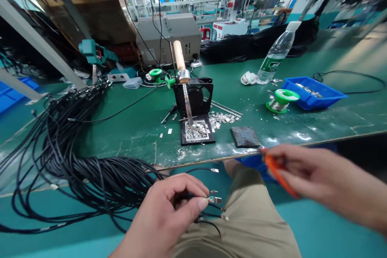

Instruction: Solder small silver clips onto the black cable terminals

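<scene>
My left hand (178, 205) is closed over my lap, thumb and fingers pinching a black cable with a bare metal USB connector (215, 200) at its end. More cable ends hang around those fingers, one with a silver connector (214, 170). The cables run left to a thick black bundle (99, 169) lying over the bench edge. In my right hand (314, 173) is an orange-handled tool (279, 177), smeared by motion; its tip is near a dark square pad (244, 137) on the bench edge. Whether the tool's jaws are apart cannot be seen.
A wooden-handled soldering iron (186, 84) points down at a black plate (198, 142) before a fan (195, 96). Small metal pieces (222, 120) lie beside it. Rightward are a solder spool (281, 100), a blue tray (314, 98) and a plastic bottle (273, 58).
</scene>
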A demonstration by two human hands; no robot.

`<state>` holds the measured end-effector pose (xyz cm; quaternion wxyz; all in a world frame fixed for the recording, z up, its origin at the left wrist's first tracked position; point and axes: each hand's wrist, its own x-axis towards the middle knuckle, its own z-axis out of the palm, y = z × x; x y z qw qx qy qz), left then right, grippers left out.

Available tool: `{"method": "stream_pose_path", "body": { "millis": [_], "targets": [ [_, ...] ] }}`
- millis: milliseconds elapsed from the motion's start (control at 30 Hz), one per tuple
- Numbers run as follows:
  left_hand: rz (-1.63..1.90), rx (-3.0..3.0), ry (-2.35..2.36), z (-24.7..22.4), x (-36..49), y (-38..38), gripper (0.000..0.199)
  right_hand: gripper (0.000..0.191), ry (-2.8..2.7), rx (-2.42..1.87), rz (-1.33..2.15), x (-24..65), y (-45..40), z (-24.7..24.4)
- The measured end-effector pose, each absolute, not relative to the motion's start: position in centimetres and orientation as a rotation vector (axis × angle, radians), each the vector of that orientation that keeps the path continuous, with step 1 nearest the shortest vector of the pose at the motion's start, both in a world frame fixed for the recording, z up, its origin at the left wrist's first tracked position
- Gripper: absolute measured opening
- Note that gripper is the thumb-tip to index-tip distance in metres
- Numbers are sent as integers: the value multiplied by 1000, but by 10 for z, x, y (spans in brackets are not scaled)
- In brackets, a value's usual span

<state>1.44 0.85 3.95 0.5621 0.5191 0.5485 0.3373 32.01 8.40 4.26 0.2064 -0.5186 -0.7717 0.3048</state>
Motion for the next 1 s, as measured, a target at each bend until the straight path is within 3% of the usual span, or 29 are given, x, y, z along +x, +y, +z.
{"method": "stream_pose_path", "body": {
  "millis": [33, 233, 633, 1000],
  "targets": [
    [790, 1255, 1301, 40, 16, 9, 14, 12, -2302, -1316, 950, 311, 73, 41],
    [770, 1420, 1336, 40, 24, 4, 15, 24, -2677, -1004, 564, 281, 48, 39],
    [721, 1493, 1355, 41, 24, -1, 16, 5, -2828, -992, 625, 274, 53, 25],
    [704, 1456, 1369, 44, 27, -2, 15, 8, -2842, -868, 496, 276, 54, 21]
  ]
}}
